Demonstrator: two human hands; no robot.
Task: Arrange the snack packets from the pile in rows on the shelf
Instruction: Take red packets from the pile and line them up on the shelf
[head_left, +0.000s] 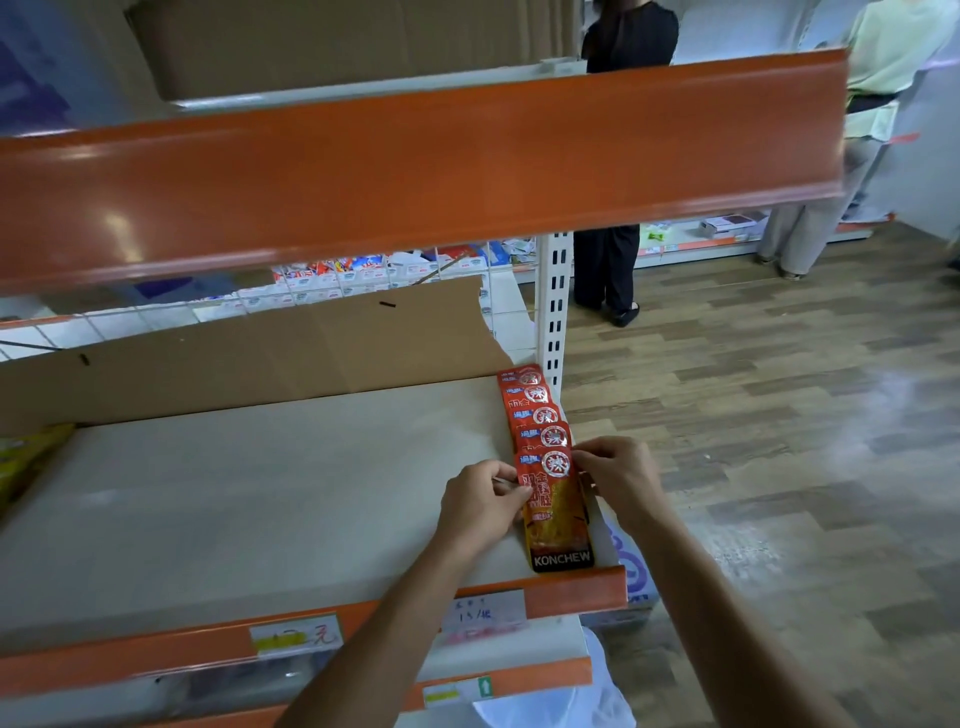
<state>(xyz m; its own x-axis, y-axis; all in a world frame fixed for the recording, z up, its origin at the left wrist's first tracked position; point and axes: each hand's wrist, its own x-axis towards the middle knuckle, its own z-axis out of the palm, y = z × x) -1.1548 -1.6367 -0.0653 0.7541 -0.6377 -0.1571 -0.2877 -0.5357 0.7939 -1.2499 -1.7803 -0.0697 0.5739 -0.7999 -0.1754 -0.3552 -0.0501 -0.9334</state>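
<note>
The front packet, red with a black band reading KONCHEW, lies flat at the right end of the shelf, its lower edge against the orange front lip. The left hand pinches its left edge with curled fingers, and the right hand pinches its upper right corner between thumb and fingertips. Behind it a row of snack packets of the same kind runs straight back, each one overlapping the one behind, so that only their tops show. The row follows the right edge of the shelf and ends near the white upright with its slotted holes. A cardboard sheet stands along the back of the shelf, with a torn right corner just beside the last packet. At the far left edge some yellow packets lie blurred. The orange front of the upper shelf crosses the view above and hides much of what is behind; beneath it a wire grid and blurred goods on further shelving show. Handwritten price labels sit on the orange lip, and a lower shelf juts out below. On the wooden floor to the right stand a person in dark clothes and a person in a pale green top, well apart from the shelf.
</note>
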